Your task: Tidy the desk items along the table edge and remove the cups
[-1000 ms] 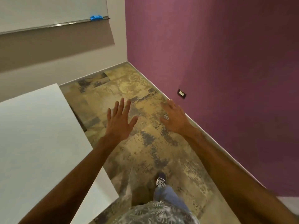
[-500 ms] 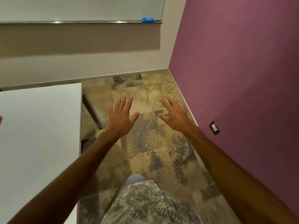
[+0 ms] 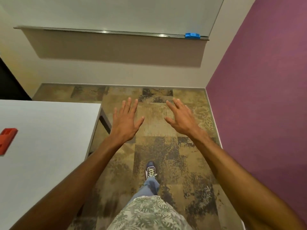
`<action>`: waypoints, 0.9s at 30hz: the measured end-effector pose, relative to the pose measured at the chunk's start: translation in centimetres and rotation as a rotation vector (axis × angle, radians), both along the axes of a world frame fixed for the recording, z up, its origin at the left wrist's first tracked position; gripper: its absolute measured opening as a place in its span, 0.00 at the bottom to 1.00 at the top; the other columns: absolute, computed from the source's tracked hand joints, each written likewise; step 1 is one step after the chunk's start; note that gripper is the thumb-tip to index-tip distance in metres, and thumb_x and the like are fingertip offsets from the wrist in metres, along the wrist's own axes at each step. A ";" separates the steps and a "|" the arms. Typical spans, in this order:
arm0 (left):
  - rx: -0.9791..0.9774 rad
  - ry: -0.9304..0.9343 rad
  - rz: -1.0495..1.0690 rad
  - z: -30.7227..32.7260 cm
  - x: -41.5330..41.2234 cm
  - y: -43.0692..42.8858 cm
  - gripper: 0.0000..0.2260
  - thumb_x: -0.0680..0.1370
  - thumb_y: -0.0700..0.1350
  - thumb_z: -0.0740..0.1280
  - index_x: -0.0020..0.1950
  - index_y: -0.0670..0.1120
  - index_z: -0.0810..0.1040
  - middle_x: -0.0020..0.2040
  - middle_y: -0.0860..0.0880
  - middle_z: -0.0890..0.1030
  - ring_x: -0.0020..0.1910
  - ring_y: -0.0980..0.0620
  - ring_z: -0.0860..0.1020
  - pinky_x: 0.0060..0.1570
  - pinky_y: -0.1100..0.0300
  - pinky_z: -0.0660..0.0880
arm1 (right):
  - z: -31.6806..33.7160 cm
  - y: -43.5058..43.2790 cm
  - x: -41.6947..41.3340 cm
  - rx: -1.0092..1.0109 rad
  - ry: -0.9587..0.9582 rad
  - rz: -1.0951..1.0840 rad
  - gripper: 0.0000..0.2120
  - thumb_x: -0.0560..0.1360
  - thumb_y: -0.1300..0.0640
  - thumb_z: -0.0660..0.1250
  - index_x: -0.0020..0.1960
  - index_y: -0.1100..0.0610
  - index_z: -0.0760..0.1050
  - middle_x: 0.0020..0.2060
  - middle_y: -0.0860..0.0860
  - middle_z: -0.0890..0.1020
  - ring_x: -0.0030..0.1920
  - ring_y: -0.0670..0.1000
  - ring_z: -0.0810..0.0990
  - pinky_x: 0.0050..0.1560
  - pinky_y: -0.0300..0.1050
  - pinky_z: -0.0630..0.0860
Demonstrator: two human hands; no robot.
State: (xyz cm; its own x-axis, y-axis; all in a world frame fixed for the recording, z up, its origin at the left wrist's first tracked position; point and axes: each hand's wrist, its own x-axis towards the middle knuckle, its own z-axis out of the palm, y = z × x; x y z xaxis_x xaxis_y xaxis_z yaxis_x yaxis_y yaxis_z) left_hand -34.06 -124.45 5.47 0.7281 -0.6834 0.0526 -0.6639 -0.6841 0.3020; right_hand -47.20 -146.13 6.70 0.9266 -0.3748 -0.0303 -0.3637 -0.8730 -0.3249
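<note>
Red item (image 3: 7, 140) on the white worktop (image 3: 49, 130), at the far left frame edge, partly cut off; flat, blocky, can't tell what it is. It sits well apart from both hands. No cups in view.

Left hand (image 3: 125, 122): palm down, fingers spread, empty, held in the air over the floor just past the worktop's right corner. Not touching the worktop.

Right hand (image 3: 181, 119): palm down, fingers spread and slightly curled, empty, over the floor, near the left hand and level with it. Both forearms bare, reaching forward from the bottom corners.

Worktop's far right corner shows a dark leg (image 3: 104, 120) under it.

Floor (image 3: 166, 146): mottled brown and tan carpet tiles. One foot forward on it in a dark sneaker (image 3: 150, 170) with light laces, light blue trouser leg above, leaf-print shirt (image 3: 146, 214) at the bottom edge.

Ahead: pale wall with a whiteboard (image 3: 116, 12); a blue eraser (image 3: 192, 35) sits on its tray at the right end. Purple wall (image 3: 265, 97) on the right.
</note>
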 end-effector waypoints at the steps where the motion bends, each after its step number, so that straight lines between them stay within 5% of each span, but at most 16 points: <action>1: -0.002 0.005 0.009 -0.1 1.6 -1.2 0.32 0.81 0.64 0.51 0.81 0.54 0.45 0.81 0.48 0.46 0.80 0.46 0.46 0.76 0.39 0.48 | -0.1 -1.3 1.9 -0.008 0.003 0.013 0.33 0.80 0.43 0.61 0.80 0.48 0.52 0.80 0.53 0.51 0.80 0.53 0.47 0.77 0.58 0.49; 14: -0.059 0.015 0.117 2.2 20.6 -12.1 0.32 0.81 0.63 0.50 0.81 0.53 0.44 0.81 0.48 0.45 0.80 0.47 0.44 0.76 0.39 0.45 | 0.9 -14.2 24.9 -0.023 0.015 0.166 0.33 0.80 0.42 0.61 0.80 0.48 0.52 0.80 0.54 0.54 0.80 0.56 0.50 0.76 0.60 0.52; 27: -0.038 -0.026 0.465 1.2 40.8 -14.9 0.32 0.81 0.64 0.50 0.81 0.54 0.45 0.81 0.47 0.48 0.80 0.46 0.46 0.76 0.39 0.46 | 0.0 -18.5 52.8 -0.032 -0.001 0.551 0.33 0.81 0.42 0.59 0.80 0.50 0.52 0.80 0.56 0.53 0.80 0.56 0.50 0.77 0.56 0.52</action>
